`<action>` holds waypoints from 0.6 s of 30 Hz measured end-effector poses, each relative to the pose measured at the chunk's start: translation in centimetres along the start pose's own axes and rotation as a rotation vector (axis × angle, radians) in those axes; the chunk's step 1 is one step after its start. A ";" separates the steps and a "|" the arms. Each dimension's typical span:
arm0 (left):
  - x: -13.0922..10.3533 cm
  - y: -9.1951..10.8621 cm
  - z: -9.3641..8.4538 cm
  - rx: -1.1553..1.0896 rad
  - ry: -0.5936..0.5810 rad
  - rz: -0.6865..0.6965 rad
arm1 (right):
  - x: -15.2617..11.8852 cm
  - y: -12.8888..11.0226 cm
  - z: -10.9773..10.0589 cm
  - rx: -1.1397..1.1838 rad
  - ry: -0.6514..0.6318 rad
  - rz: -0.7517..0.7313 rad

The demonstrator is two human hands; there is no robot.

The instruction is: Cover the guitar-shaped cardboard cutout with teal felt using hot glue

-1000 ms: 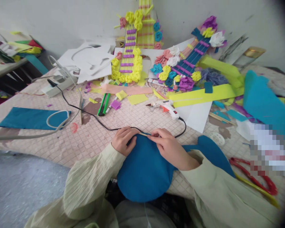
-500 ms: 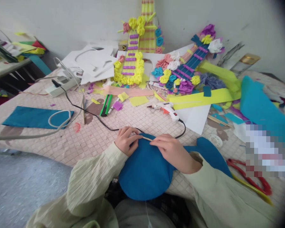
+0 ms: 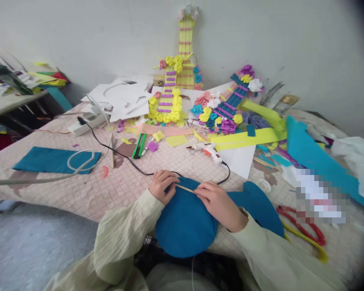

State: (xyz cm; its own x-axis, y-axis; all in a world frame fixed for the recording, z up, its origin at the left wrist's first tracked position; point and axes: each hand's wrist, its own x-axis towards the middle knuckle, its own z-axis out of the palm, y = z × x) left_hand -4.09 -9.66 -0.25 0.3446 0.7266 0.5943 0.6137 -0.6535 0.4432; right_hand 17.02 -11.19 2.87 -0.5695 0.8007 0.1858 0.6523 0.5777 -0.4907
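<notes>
A thin wooden stick (image 3: 185, 188) lies slantwise over the upper part of a rounded blue piece (image 3: 186, 226), which overhangs the table's front edge. My left hand (image 3: 164, 186) pinches the stick's left end, and my right hand (image 3: 218, 202) pinches its right end. Both hands rest close to the blue surface. Behind my right wrist, a curved blue section (image 3: 256, 198) stretches to the right; where it joins the rounded piece is partly covered by my hand. A white glue gun (image 3: 210, 152) lies beyond my hands, its black cord running past them.
A green box cutter (image 3: 139, 146) and a folded blue sheet (image 3: 48, 157) lie to the left. Guitar shapes with paper flowers, one yellow (image 3: 170, 95) and one blue (image 3: 233, 99), stand at the back. Red-handled scissors (image 3: 303, 224) lie at right. A white power strip (image 3: 87, 121) sits back left.
The head view has tilted up slightly, so more wall shows. A longer stretch of the stick is visible between my hands, which keep their hold on both ends.
</notes>
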 end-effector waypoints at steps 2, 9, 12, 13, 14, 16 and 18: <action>0.0 -0.1 -0.3 -0.030 0.037 -0.048 | -0.4 -0.4 -0.7 0.002 0.006 0.002; -0.4 -0.8 -0.3 -0.070 -0.007 -0.295 | 1.2 0.2 -5.3 -0.099 0.113 0.132; -0.5 -1.0 0.1 -0.049 -0.060 -0.299 | 4.0 1.7 -5.4 -0.121 0.076 0.189; -0.6 -1.0 0.2 -0.050 -0.056 -0.298 | 4.8 2.1 -5.1 -0.115 0.065 0.189; -0.6 -1.1 0.3 -0.055 -0.046 -0.299 | 5.6 2.4 -4.6 -0.104 0.054 0.186; -0.7 -1.1 0.3 -0.074 -0.034 -0.303 | 6.5 2.6 -3.7 -0.066 0.035 0.171; -0.8 -1.0 0.1 -0.106 -0.032 -0.305 | 6.6 2.2 -3.0 0.004 -0.008 0.154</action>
State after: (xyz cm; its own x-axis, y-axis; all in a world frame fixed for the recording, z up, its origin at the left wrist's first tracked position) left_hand -4.89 -9.60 -1.26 0.1790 0.8977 0.4026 0.6150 -0.4215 0.6664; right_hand 16.24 -4.18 5.56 -0.4671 0.8784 0.1010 0.7303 0.4476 -0.5160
